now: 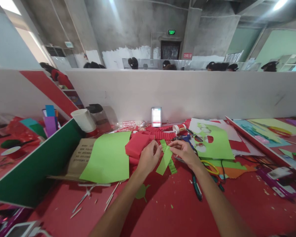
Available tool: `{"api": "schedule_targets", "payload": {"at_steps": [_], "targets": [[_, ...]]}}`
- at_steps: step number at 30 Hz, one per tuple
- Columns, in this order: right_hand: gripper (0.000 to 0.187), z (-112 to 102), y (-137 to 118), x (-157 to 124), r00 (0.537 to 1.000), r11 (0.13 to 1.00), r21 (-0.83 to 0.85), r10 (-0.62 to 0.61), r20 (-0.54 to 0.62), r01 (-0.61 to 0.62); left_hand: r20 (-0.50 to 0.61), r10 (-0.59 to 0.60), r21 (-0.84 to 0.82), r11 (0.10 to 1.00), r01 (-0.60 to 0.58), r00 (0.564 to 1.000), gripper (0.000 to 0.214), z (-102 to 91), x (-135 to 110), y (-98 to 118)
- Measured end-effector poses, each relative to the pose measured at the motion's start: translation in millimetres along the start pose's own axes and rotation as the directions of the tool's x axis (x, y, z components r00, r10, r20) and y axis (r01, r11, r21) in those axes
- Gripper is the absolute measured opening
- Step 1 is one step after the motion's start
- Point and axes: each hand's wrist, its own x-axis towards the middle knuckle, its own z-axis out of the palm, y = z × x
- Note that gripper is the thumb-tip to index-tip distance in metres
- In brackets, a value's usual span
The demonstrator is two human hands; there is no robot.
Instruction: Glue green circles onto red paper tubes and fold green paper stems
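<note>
Over the middle of the red table, a light green paper strip [164,162] hangs at a slant across a pleated green strip [173,166]. The thumb and fingers of my right hand [185,152] pinch the flat strip near its top end. From the other side, my left hand [150,157] has its fingertips drawn together at the edge of the green strips; the exact contact is partly hidden. Bundled red material [137,146] lies just behind my left hand. Pliers [184,138] with dark blue handles lie beyond my right hand.
A large green sheet [111,158] covers brown cardboard [81,156] on the left. Another green sheet with cut-out holes [220,141] lies right. A phone [156,117] stands against the partition [199,95]. Dark-green-handled pliers [196,187], sticks [111,197] and paper scraps lie nearer me.
</note>
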Motion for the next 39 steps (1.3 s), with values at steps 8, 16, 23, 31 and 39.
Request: {"api": "schedule_targets", "payload": {"at_steps": [8, 16, 23, 31, 39], "targets": [[0.027, -2, 7, 2, 0.999, 0.995, -0.101, -0.021, 0.041, 0.025, 0.072, 0.081, 0.018, 0.996, -0.082, 0.994, 0.01, 1.9, -1, -4], [0.022, 1, 7, 2, 0.989, 0.982, -0.153, -0.094, 0.118, 0.112, 0.099, 0.15, -0.09, 0.986, -0.142, 0.984, 0.016, 4.0, -1, -1], [0.013, 1, 9, 2, 0.985, 0.966, -0.205, -0.141, 0.1, 0.159, 0.058, 0.167, -0.077, 0.984, -0.163, 0.984, 0.015, 7.2, -3, -5], [0.008, 5, 1, -3, 0.958, 0.914, -0.295, -0.286, 0.021, 0.279, 0.077, 0.109, -0.351, 0.933, -0.076, 0.991, 0.02, 8.4, 1, -7], [0.024, 3, 5, 1, 0.972, 0.97, -0.092, -0.219, 0.088, 0.226, 0.045, 0.038, -0.457, 0.889, -0.014, 0.998, 0.02, 11.0, 5, -11]]}}
